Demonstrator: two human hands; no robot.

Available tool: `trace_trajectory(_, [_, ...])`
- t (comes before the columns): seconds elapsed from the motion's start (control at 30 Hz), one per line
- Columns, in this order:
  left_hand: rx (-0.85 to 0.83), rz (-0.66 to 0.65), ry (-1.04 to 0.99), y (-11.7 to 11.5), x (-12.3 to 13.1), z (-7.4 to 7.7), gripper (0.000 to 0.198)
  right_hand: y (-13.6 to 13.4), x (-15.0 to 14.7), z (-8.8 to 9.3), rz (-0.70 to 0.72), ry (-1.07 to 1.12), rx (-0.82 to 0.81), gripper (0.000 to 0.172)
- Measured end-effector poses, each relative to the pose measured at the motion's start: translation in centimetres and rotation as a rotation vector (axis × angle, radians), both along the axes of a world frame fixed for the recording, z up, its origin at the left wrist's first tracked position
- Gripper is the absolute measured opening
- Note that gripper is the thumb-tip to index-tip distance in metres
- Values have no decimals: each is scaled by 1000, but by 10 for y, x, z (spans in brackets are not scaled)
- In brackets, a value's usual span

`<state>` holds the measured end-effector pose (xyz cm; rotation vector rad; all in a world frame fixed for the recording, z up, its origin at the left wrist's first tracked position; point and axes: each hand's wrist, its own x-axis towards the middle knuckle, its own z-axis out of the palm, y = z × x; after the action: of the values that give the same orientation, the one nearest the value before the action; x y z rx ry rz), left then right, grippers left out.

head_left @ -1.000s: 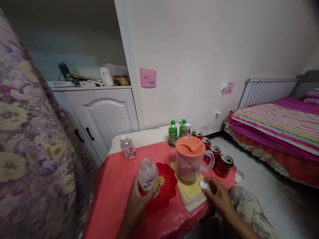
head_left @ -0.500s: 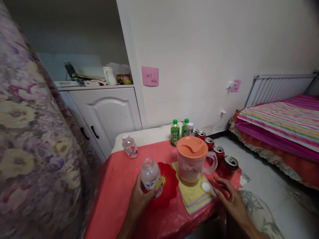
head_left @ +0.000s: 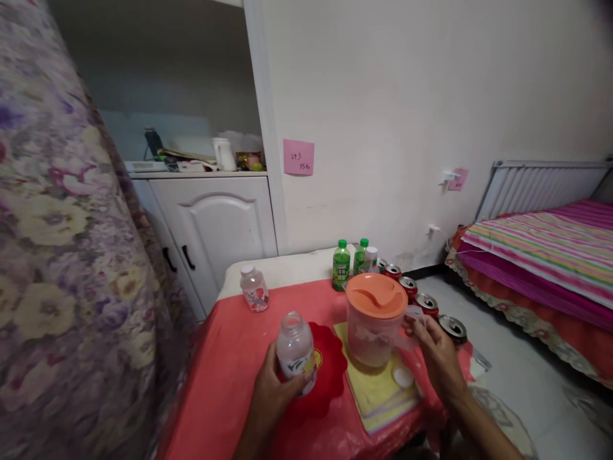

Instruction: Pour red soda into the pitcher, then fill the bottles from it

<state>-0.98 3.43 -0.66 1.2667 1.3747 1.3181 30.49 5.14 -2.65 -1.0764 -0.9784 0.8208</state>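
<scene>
My left hand (head_left: 272, 399) is wrapped round a small uncapped plastic bottle (head_left: 295, 350) with pale drink, standing on a red scalloped mat (head_left: 330, 370). My right hand (head_left: 438, 358) grips the handle of a clear pitcher (head_left: 376, 319) with an orange lid, which stands on a yellow cloth (head_left: 376, 393). A white bottle cap (head_left: 402, 377) lies on that cloth, just below my right hand.
On the red-covered table (head_left: 230, 364) stand a capped small bottle (head_left: 253, 289), two green bottles (head_left: 341, 265) and a row of red cans (head_left: 426, 303). A white cabinet (head_left: 215, 223) is behind; flowered fabric (head_left: 57, 268) fills the left; a striped bed (head_left: 550, 249) lies right.
My right hand has left the white cap on the yellow cloth and moved up to the pitcher's handle. The left hand stays on the bottle.
</scene>
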Motion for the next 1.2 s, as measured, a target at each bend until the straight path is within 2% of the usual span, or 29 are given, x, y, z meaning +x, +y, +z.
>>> trace_trajectory(0.17, [11,28,-58,-2,5,1,62,13,-2,4,10,40,15,46])
trace_trajectory(0.37, [21,49,-52,0,2,-5,61,14,-7,32,83,67,-50,53])
trace_trajectory(0.67, [25,18,-78,3,-1,-9,64,18,-13,45,90,8,-67,46])
trace_trajectory(0.8, [14,16,-58,5,-3,-12,65,15,-11,51,27,-32,3,32])
trace_trajectory(0.87, [5,8,-53,5,-3,-10,64,13,-9,54,-38,-148,82,36])
trace_trajectory(0.93, [7,9,-44,4,-3,-8,62,11,-7,54,-89,-369,205,41])
trace_trajectory(1.0, [11,21,-39,4,-3,-7,62,10,-5,53,-95,-576,311,38])
trace_trajectory(1.07, [8,37,-28,4,-3,-8,61,10,-4,51,-68,-659,355,35])
trace_trajectory(1.2, [-1,38,-23,7,-4,-12,63,14,-5,47,-76,-692,399,35])
